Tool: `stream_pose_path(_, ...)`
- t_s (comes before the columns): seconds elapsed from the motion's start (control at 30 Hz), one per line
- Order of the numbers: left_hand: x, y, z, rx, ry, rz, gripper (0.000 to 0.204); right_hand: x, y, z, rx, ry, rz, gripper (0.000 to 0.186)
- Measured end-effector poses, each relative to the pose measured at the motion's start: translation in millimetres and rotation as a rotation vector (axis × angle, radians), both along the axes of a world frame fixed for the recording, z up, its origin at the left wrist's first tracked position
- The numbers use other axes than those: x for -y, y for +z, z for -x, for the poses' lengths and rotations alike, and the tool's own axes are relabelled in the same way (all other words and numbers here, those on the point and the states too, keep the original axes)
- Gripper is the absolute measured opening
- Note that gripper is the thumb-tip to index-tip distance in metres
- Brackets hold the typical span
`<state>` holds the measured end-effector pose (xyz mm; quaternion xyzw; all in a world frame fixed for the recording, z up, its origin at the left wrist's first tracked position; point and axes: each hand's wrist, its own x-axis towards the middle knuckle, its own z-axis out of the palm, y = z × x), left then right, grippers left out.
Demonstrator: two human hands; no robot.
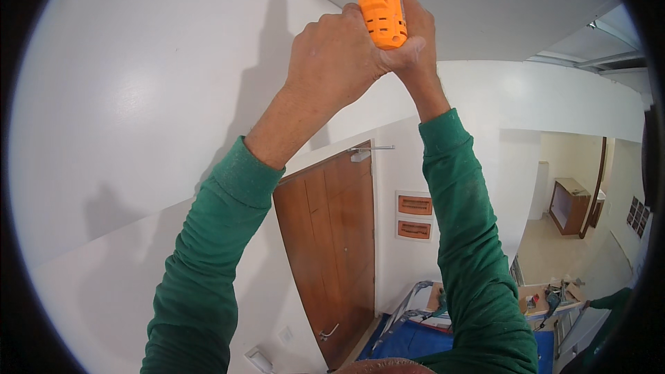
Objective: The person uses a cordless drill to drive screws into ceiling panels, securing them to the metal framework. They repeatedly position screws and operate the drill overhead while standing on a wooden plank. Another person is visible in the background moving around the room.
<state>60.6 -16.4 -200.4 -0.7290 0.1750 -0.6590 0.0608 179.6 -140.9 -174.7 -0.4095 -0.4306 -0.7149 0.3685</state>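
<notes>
Both my arms, in green sleeves, reach up overhead to an orange power drill (381, 7). Its dark chuck end points up at the grey ceiling board (499, 14), and its tip is cut off by the top of the picture. My left hand (331, 55) is closed against the drill's left side and lower part. On the other side my right hand (418, 31) grips it, with the thumb under the orange body. The handle is hidden behind my hands.
White wall (138, 97) rises close on the left. Below stand a brown wooden door (329, 249) and two breaker panels (414, 217). Lower right are a blue sheet (409, 343), a bench with tools (551, 298) and another person's green sleeve (613, 301). Metal ceiling framing (609, 59) shows at upper right.
</notes>
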Motion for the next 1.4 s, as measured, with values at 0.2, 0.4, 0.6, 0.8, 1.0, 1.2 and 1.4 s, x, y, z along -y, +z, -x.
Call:
stream_pose_path(0.2, 0.4, -0.4, -3.2, -0.019, -0.007, 0.004, 0.104, 3.7, 0.2, -1.6, -0.008, -0.065, 0.002, 0.053)
stream_pose_path(0.4, -1.5, 1.1, -1.3, -0.052, -0.006, 0.024, 0.095, 3.4, 3.9, -4.5, 0.019, -0.140, -0.013, 0.060)
stream_pose_path(0.6, -4.5, 2.3, -2.5, -0.065, -0.014, 0.029, 0.097, 2.2, 4.4, -0.7, 0.000, -0.146, -0.015, 0.055)
stream_pose_path(0.8, -20.8, -4.4, 15.2, -0.214, -0.247, -0.031, 0.088, 18.5, -30.0, 15.2, -0.012, -0.243, 0.007, 0.037)
stream_pose_path(1.0, -32.3, 37.9, -20.3, -0.327, -0.801, 0.392, 0.060, 36.7, -194.4, 39.1, -0.527, 0.252, -0.058, 0.017)
stream_pose_path(1.2, 14.1, 108.0, -37.8, -0.770, -1.585, 0.785, 0.060, 52.5, -366.7, 108.2, -1.039, 1.012, -0.357, 0.017)
stream_pose_path(1.4, 11.8, 143.0, -48.2, -0.666, -1.677, 0.779, 0.036, 113.8, -461.5, 147.4, -0.999, 1.395, -0.483, 0.036)
